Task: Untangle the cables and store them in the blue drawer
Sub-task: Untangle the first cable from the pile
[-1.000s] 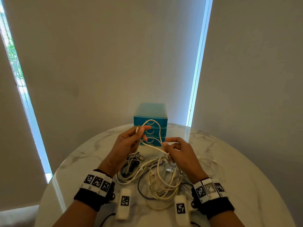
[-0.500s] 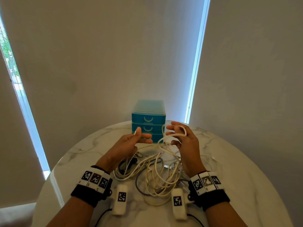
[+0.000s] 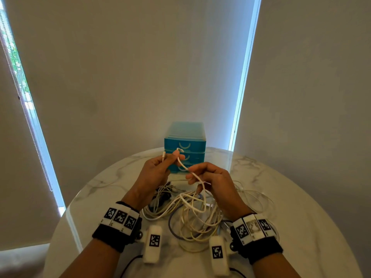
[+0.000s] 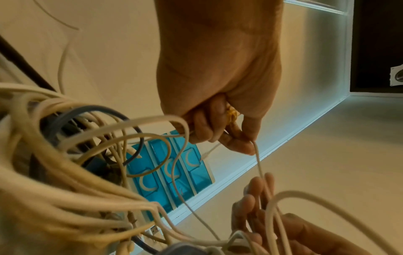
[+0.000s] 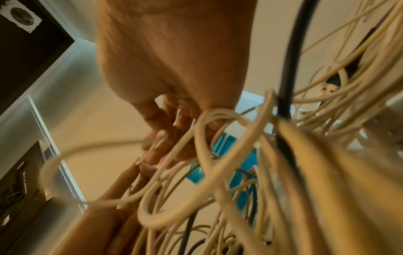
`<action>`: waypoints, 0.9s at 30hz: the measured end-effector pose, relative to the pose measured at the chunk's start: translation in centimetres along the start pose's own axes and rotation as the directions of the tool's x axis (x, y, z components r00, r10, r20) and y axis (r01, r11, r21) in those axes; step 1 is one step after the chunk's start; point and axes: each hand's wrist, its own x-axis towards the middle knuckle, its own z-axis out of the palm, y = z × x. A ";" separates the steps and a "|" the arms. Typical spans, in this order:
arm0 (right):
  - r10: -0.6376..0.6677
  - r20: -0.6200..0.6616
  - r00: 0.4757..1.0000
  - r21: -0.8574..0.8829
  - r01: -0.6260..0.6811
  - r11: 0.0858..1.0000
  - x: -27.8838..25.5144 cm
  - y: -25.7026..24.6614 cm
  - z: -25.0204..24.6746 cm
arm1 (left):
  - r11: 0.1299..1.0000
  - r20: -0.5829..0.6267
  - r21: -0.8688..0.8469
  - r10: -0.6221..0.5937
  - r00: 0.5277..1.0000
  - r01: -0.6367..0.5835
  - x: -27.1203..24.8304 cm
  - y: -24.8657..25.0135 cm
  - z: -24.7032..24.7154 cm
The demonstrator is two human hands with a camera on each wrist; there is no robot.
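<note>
White cable (image 3: 185, 167) pinched; left-wrist view reveals ring (image 4: 231, 113).

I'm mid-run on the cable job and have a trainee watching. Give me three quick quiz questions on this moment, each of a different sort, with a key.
1. True or false: the top drawer of the blue drawer unit stands open.
2. Which holds the end of the white cable with the plug? A) the left hand B) the right hand C) neither
3. Fill in: most of the cable tangle lies on the ______ table.

Key
1. False: all three drawer fronts sit flush.
2. A: the left hand pinches the plug end, and the right hand holds the same cable lower down.
3. Marble: white, round, grey-veined.
</note>
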 end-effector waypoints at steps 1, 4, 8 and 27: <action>0.014 -0.052 0.999 0.035 -0.013 0.999 0.1 0.0 0.0 | 1.000 0.024 0.002 0.026 0.999 -0.026 0.1 -0.1 -0.2; 0.124 -0.139 0.983 0.149 -0.103 0.984 0.4 -0.2 -0.1 | 0.993 0.117 0.074 0.086 0.989 -0.095 -0.2 0.2 0.0; 0.178 -0.138 0.974 0.157 -0.156 0.975 0.4 -0.4 0.1 | 0.956 0.306 0.229 0.108 0.946 -0.184 -0.7 0.2 0.6; 0.093 0.094 0.991 -0.040 -0.089 0.995 0.1 0.1 2.0 | 0.995 0.206 -0.068 -0.057 0.977 0.072 0.2 -0.1 1.8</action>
